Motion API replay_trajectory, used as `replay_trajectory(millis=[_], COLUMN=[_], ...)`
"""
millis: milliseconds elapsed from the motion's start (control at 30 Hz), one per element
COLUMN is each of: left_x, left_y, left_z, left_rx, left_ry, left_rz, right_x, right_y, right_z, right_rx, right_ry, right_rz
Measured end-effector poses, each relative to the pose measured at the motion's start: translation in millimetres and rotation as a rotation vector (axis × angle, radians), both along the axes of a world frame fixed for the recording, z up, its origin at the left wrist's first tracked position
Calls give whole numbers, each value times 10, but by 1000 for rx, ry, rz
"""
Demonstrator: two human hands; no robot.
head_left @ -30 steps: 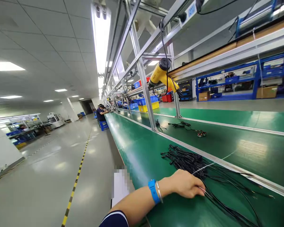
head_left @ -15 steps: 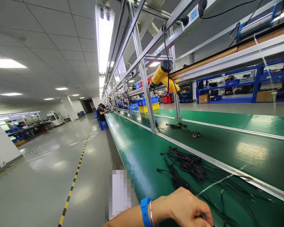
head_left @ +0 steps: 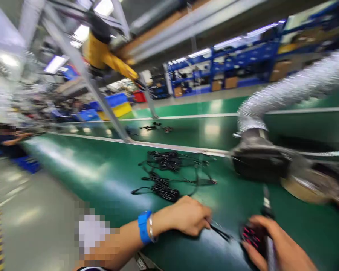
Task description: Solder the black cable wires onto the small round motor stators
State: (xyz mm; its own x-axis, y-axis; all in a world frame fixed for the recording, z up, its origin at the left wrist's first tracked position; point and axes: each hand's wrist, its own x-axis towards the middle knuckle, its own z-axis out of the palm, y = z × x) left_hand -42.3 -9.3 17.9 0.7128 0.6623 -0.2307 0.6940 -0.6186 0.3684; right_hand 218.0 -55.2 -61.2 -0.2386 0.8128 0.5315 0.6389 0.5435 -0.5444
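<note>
My left hand (head_left: 190, 216), with a blue band and a bracelet at the wrist, pinches a black cable (head_left: 220, 231) just above the green bench. The cable's thin ends point right, towards my right hand. My right hand (head_left: 285, 241) curls around a dark round part with pink spots (head_left: 251, 235), blurred by motion. A slim dark tool with a pale tip (head_left: 267, 203) rises by the right fingers; whether they also hold it is unclear. Beyond my left hand, coiled black cables (head_left: 162, 188) lie on the bench.
A silvery flexible duct (head_left: 285, 90) with a dark hood (head_left: 260, 158) stands at the right. Beside it sits a tape-like roll (head_left: 307, 184). A yellow tool (head_left: 101, 51) hangs by the metal frame (head_left: 90, 82). Another person (head_left: 7, 141) sits at the far left.
The view has swung right and down, bringing in the duct and my right hand with the dark round part. The cable in my left hand now shows.
</note>
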Motion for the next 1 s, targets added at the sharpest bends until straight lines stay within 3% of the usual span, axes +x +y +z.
replay_trajectory(millis=[133,267,433,600,667,767,833,1000], left_x=[206,379,428,500,541,566,553,516], left_y=[81,10,33,149,162,155,150,144], left_z=[86,157,211,239,172,2,-94,-126], left_rx=[-170,-228,-215,-250,-454,-963,-1156,-1066], left_ry=[-205,-231,-199,-462,-559,-622,-622,-713], left_rz=[148,183,187,15,-14,100,159,163], right_x=[65,35,-10,-111,-147,-182,-191,-178], right_y=[-157,-126,-139,-99,-96,-101,-102,-91], right_z=[275,505,528,510,512,499,486,500], right_rx=[-225,-277,-250,-159,-118,-103,-98,-111], right_ry=[-41,121,330,359,381,414,431,431], right_rz=[33,65,85,105,116,129,151,131])
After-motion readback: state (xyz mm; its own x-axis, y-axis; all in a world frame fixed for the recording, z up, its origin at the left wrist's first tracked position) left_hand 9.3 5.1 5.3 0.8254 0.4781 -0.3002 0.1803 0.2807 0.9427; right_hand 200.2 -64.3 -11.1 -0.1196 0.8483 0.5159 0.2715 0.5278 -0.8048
